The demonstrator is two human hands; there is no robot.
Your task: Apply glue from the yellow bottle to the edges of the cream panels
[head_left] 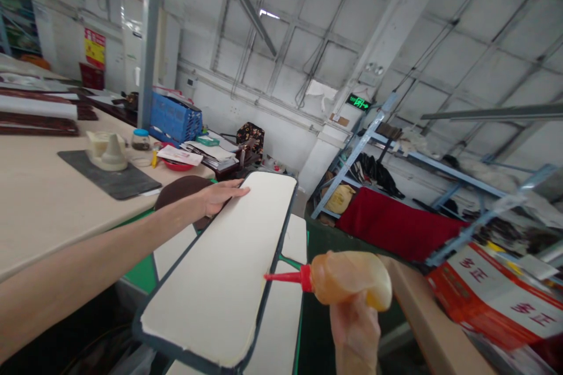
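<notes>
A long white panel [224,263] with rounded corners and a dark border lies tilted in front of me. My left hand [222,196] grips its far left edge, thumb on the white face, the other fingers partly out of sight. My right hand [355,322] is wrapped round a squeeze bottle [352,278] of amber liquid, held on its side. The bottle's red nozzle [285,276] points left, its tip at the panel's right margin. A thin yellowish line runs along that margin. Beneath the panel are more white pieces [281,316].
On the left stands a pale table [30,199] with a dark mat [145,179], a lidded jar [141,139] and a red dish [176,165]. A blue crate [173,118] is behind. To the right are a cardboard edge [422,316], a red-and-white box [497,293] and metal shelving [352,158].
</notes>
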